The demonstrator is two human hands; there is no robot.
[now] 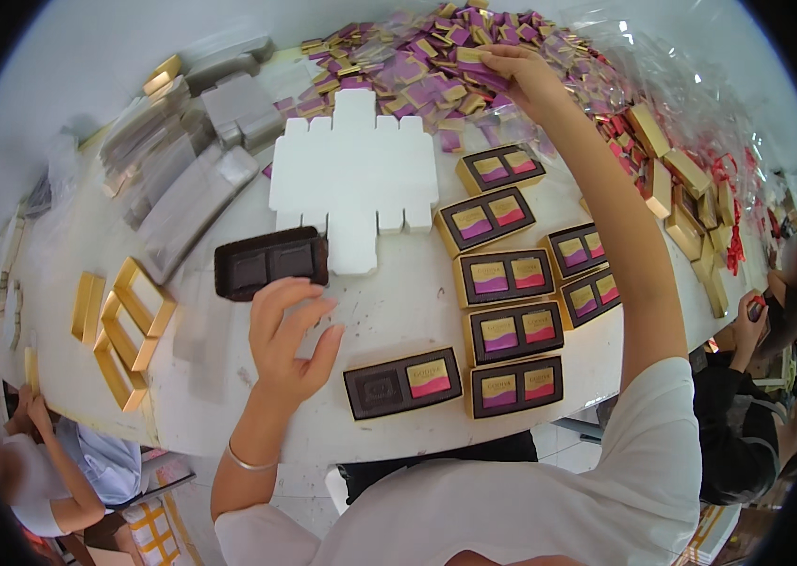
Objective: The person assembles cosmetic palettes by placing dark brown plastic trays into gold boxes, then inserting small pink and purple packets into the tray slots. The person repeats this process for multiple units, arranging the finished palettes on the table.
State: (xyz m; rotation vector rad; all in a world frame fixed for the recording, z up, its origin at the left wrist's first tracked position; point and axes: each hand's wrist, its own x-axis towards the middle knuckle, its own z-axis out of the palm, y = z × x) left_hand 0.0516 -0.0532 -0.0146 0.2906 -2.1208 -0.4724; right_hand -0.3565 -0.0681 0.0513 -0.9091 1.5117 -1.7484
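Observation:
My left hand hovers over the table with its fingers apart and nothing in it, just below a dark brown two-compartment tray. At the far side, my right hand reaches to the heap of purple-and-gold wrapped squares, its fingers closed on one purple-and-gold square. In front of me, a gold-edged box has a pink-and-gold square in its right compartment, while its left shows bare dark brown. Several filled boxes lie to the right, each with one purple and one pink square.
White flat card blanks lie mid-table. Gold box sleeves and clear plastic trays are on the left. Gold boxes and red-wrapped pieces sit at the right, with clear film behind. Other people sit at both sides.

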